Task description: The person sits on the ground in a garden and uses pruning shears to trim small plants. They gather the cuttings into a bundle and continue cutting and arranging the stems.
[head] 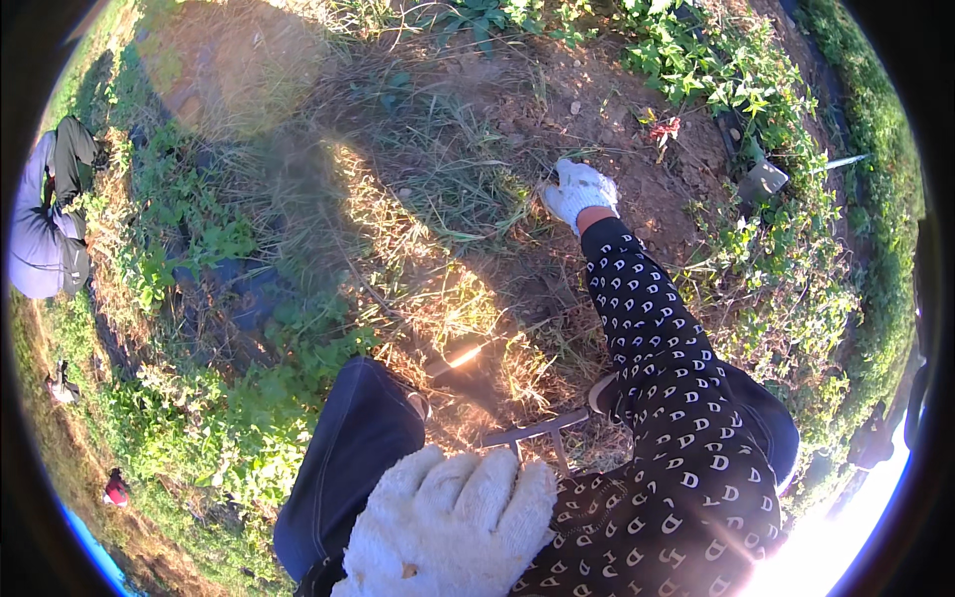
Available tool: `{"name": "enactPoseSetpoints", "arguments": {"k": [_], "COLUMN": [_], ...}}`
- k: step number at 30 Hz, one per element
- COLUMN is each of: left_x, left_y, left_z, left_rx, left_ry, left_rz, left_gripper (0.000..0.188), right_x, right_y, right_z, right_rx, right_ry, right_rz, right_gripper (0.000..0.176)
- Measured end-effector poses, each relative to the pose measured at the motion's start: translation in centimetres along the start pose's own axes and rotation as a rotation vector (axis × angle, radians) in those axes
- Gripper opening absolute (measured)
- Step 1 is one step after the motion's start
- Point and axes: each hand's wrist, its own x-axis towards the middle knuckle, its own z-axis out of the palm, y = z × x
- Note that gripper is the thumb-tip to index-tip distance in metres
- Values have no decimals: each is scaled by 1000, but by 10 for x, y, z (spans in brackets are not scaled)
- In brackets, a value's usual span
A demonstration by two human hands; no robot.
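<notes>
My right hand (580, 192), in a white knitted work glove, reaches forward to the ground. Its fingers curl down at the edge of bare soil (649, 183), beside a layer of cut or pulled grass (455, 164). Whether they grip any stalks cannot be seen. Close to the camera, my left hand (448, 522) wears the same kind of glove, with soil specks on it. Its fingers lie side by side and bent, over my lap; the palm side is hidden. Between my legs, just beyond the left glove, is a metal bar frame (537, 429).
Leafy green plants (701, 67) line the right, near a small flat grey object (762, 180). Reddish leaves (664, 128) stand on the soil. Dark plastic sheeting (239, 291) shows among weeds at left. Another person (52, 209) is at the far left edge.
</notes>
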Motion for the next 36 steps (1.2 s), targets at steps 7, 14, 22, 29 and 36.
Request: {"name": "enactPoseSetpoints", "arguments": {"k": [7, 14, 22, 29, 36], "left_x": [2, 5, 8, 1, 0], "left_y": [2, 6, 4, -1, -6], "left_z": [-2, -2, -3, -3, -2], "left_rx": [14, 7, -1, -30, -5], "left_ry": [-20, -59, -14, -41, -8], "left_rz": [15, 18, 9, 21, 2], "left_gripper": [47, 48, 48, 46, 46], "right_x": [24, 4, -38, -3, -5], "right_y": [-3, 9, -30, 44, 45], "right_z": [17, 24, 19, 46, 30], "right_rx": [10, 33, 280, 1310, 863], "right_ry": [-4, 117, 46, -447, -656], "right_rz": [-51, -260, -226, -67, -290], "right_gripper": [48, 41, 46, 36, 38]}}
